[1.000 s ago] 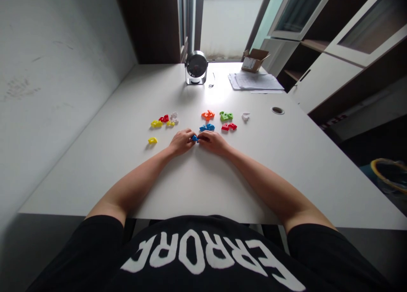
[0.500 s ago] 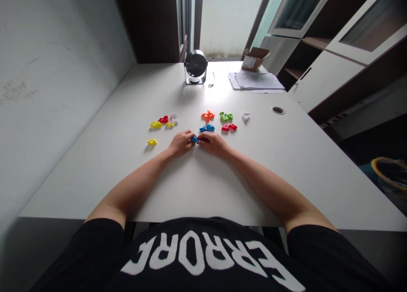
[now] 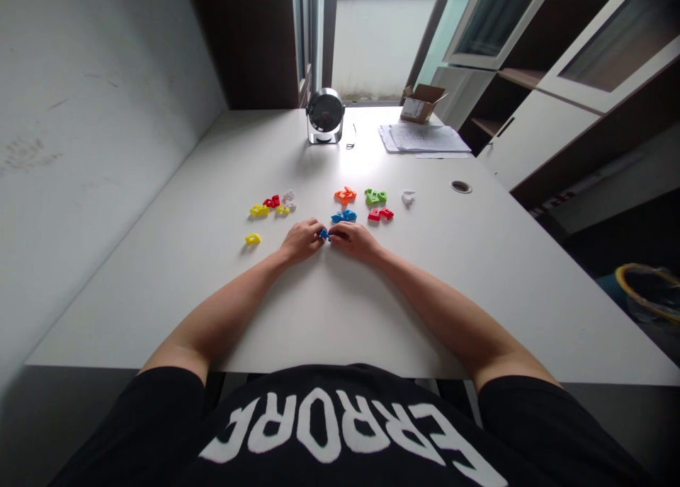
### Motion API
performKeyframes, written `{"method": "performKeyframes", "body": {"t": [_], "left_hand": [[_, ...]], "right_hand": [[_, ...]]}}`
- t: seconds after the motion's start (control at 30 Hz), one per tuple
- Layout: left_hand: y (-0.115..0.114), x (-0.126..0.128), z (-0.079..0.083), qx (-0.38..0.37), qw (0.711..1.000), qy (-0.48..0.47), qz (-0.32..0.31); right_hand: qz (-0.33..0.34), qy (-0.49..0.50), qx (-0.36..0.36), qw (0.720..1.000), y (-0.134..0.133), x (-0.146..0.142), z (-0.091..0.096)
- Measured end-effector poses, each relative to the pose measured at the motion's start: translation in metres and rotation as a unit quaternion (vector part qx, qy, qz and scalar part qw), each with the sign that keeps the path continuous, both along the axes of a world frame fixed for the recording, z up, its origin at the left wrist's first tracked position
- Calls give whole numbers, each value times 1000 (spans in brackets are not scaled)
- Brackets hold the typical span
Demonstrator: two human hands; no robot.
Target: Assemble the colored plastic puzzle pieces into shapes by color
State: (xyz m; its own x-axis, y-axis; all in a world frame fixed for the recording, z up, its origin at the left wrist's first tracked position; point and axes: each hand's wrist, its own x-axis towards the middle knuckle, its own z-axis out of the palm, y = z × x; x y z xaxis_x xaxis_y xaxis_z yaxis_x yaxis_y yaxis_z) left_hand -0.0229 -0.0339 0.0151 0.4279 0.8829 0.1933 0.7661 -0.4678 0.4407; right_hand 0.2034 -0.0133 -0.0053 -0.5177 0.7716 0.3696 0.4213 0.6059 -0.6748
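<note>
White table (image 3: 319,317), smooth top, bright glare patch beyond the orange plastic pieces (image 3: 346,195), which lie bunched together. Just nearer than the orange: blue plastic pieces (image 3: 344,216). Right of the orange: green plastic pieces (image 3: 375,197), a red pair (image 3: 380,214) slightly nearer, then a lone white piece (image 3: 408,197). Farther right, round cable hole (image 3: 460,187) set in the tabletop. Left of the orange: loose group of white pieces (image 3: 288,199), red pieces (image 3: 272,202) and yellow pieces (image 3: 259,209); lone yellow piece (image 3: 253,238) nearer and farther left. Well beyond the orange: round black device (image 3: 326,110) on metal stand, thin dark cord (image 3: 350,146) beside it. Beyond and right of the orange: paper sheets (image 3: 425,139), opened cardboard box (image 3: 419,110) behind them.
</note>
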Motion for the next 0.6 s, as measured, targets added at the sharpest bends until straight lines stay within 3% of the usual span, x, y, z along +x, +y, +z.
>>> {"method": "performKeyframes", "body": {"t": [0.3, 0.6], "left_hand": [[-1, 0, -3, 8, 998, -57, -5], [-2, 3, -2, 3, 999, -31, 32]], "right_hand": [[-16, -3, -1, 1000, 2, 1, -5], [-21, 2, 3, 1000, 1, -1, -5]]}}
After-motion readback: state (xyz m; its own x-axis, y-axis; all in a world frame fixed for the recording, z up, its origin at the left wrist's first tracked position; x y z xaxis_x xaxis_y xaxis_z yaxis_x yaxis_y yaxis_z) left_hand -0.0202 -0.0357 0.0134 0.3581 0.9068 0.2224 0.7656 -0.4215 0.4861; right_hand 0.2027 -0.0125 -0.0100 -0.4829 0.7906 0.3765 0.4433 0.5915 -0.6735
